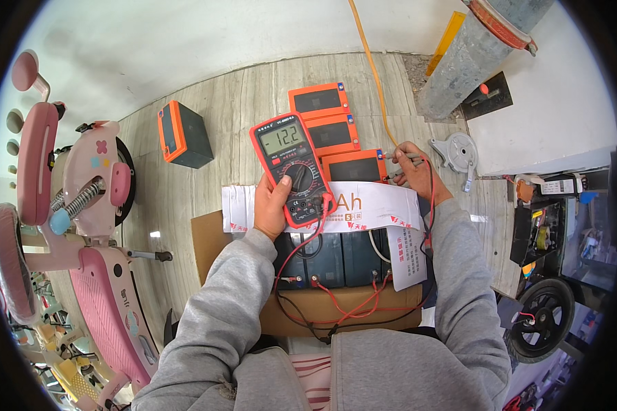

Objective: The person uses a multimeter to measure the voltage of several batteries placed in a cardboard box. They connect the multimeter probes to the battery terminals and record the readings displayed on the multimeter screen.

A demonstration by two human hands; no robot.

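My left hand [271, 208] holds a red and black digital multimeter [284, 167] tilted, its thumb resting near the dial. Digits show on the lit display. Both test probes [394, 156] are in my right hand [416, 169], their tips at the terminal end of the nearest orange-topped battery [355, 167]; exact contact is too small to tell. Behind that one, two similar batteries [329, 135] [319, 98] lie in a row, partly covered by the meter. Below my hands, an open cardboard box [339, 303] holds dark batteries [325, 262] joined by red and black leads [347, 312].
A printed white flap [380, 203] crosses the box. Another battery [186, 134] stands apart at left, beside a pink scooter [95, 180]. An orange cable [373, 67] runs down from the wall. At right are a metal brake part [455, 154], a grey pipe [475, 61] and a black wheel [541, 321].
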